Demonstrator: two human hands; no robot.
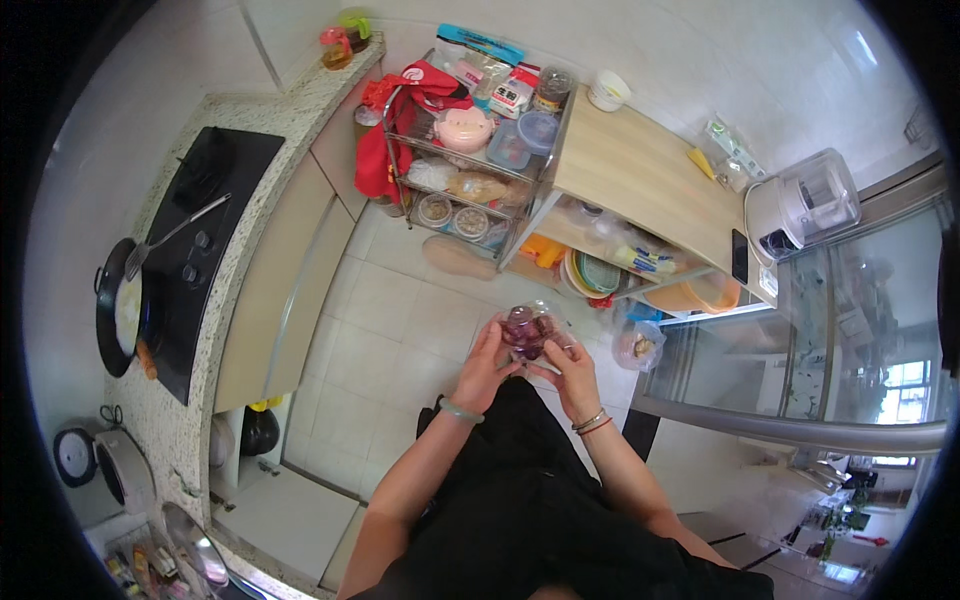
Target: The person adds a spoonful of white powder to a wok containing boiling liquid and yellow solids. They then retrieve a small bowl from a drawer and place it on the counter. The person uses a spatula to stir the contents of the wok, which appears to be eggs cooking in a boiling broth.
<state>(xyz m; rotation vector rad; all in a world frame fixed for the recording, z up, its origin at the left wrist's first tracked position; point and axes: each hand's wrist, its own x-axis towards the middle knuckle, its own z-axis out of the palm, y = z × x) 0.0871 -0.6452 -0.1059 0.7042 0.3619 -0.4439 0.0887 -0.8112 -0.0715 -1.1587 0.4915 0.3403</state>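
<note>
Between both hands, in front of my body, is a clear plastic bag (pixel 535 328) of round dark purple pieces that look like small red onions. My left hand (pixel 484 368) has its fingers along the bag's left side. My right hand (pixel 567 378) grips its right side, with the thumb over the front. The bag is crumpled, and whether it is open cannot be seen.
Left, a counter carries a black cooktop (pixel 218 170), a wok (pixel 120 310) with pale food and a slotted turner (pixel 178 232). A wire rack (pixel 400 160) and wooden shelf unit (pixel 640 150) stand ahead. A glass-fronted cabinet (pixel 800 340) is right. A lower cabinet door (pixel 290 525) hangs open.
</note>
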